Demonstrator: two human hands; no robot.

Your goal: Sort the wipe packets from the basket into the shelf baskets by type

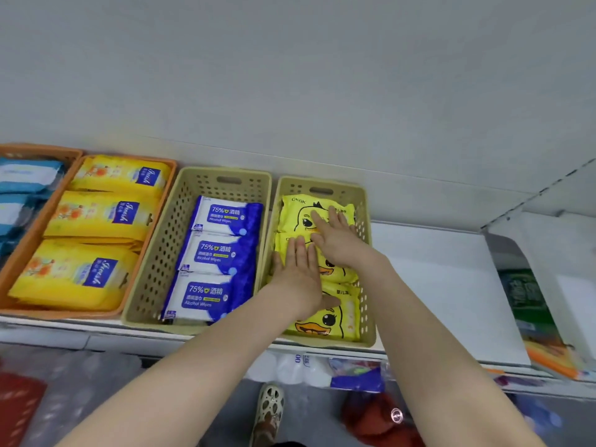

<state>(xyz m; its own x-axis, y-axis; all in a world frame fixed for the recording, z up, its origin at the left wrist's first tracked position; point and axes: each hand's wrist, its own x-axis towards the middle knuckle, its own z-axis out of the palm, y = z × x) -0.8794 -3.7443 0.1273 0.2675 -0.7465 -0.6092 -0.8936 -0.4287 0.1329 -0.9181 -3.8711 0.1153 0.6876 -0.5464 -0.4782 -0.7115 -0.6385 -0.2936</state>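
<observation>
Several yellow duck wipe packets (325,321) lie in a row in the right beige shelf basket (367,317). My left hand (298,269) rests flat, fingers apart, on the middle packet. My right hand (335,233) lies flat on the far packet, fingers spread. Neither hand grips anything. The beige basket (154,262) to the left holds three blue-and-white alcohol wipe packets (209,253). An orange basket (151,221) holds three yellow-orange packets (96,217). The source basket is not in view.
At the far left another orange basket (19,150) holds blue-white packets (22,179). The white shelf (435,285) runs on to the right of the baskets, with a green box (525,298) beyond a divider. Below are lower shelves with goods and a shoe (269,408).
</observation>
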